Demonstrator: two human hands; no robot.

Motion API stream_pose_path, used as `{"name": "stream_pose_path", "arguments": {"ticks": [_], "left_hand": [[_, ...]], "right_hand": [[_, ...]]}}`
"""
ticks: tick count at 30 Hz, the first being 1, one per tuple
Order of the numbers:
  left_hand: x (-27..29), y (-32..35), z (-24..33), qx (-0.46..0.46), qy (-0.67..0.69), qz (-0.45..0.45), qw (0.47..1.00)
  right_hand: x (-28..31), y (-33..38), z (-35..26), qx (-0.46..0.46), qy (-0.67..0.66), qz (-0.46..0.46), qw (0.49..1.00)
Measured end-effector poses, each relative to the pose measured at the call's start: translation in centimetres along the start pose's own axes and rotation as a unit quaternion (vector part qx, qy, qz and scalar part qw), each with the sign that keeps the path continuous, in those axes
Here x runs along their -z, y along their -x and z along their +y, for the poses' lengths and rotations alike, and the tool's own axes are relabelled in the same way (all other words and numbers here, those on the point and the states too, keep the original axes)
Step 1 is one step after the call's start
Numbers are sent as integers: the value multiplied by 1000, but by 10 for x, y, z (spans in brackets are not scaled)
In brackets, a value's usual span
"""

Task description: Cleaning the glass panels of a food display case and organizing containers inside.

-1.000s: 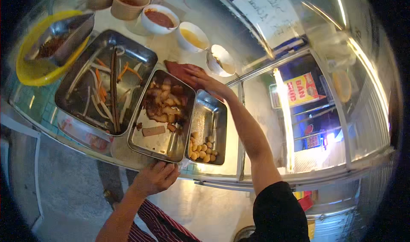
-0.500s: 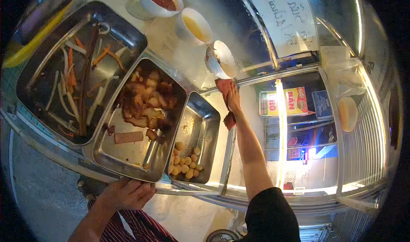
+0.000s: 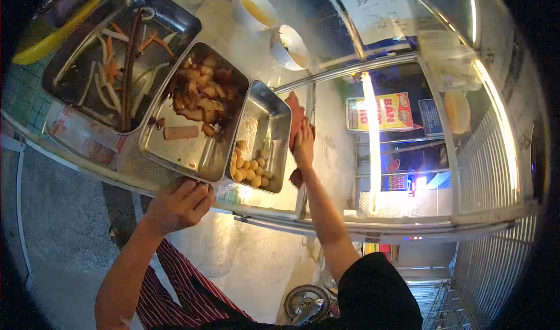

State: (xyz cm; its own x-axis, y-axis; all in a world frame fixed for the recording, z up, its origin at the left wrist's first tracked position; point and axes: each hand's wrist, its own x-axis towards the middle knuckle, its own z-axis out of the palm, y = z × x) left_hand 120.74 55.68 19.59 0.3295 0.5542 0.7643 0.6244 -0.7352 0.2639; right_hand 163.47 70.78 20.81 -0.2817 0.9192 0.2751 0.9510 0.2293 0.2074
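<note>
My left hand (image 3: 179,206), fingers bent and close together, is at the near edge of the middle metal tray (image 3: 169,160). Browned chunks of meat (image 3: 201,91) and a pinkish block (image 3: 181,133) lie in that tray. Reaching forward, my right hand (image 3: 303,146) presses on a red cloth (image 3: 296,111) beside the right metal tray (image 3: 283,129); part of the cloth is hidden under the fingers. Small round pale-brown balls or eggs (image 3: 249,168) are gathered at that tray's near end.
A left metal tray (image 3: 61,67) holds pale and orange strips and brown tongs or sticks (image 3: 129,73). White bowls of sauce (image 3: 255,9) stand behind. A glass cabinet with a bright light strip (image 3: 373,143) is at right. Down on the floor is a wheel (image 3: 303,304).
The view has shifted. The trays sit farther from the counter's near edge, uncovering a printed sheet below the left one. My right hand and the cloth have come nearer along the right tray.
</note>
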Motion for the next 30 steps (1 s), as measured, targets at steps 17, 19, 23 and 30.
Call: {"name": "stream_pose_path", "arguments": {"ticks": [17,19,23,30], "left_hand": [[5,-12,86,441,474,-23,762],[-5,-24,96,541,570,-31,618],[-13,-56,100,617,640,28,456],[-21,-78,92,700,554,91,441]], "right_hand": [[120,162,-195,-231,-186,158,942],[123,174,-198,-223,-185,168,942],[137,197,-201,-209,-225,156,939],[171,196,-189,-417,-417,200,783]]}}
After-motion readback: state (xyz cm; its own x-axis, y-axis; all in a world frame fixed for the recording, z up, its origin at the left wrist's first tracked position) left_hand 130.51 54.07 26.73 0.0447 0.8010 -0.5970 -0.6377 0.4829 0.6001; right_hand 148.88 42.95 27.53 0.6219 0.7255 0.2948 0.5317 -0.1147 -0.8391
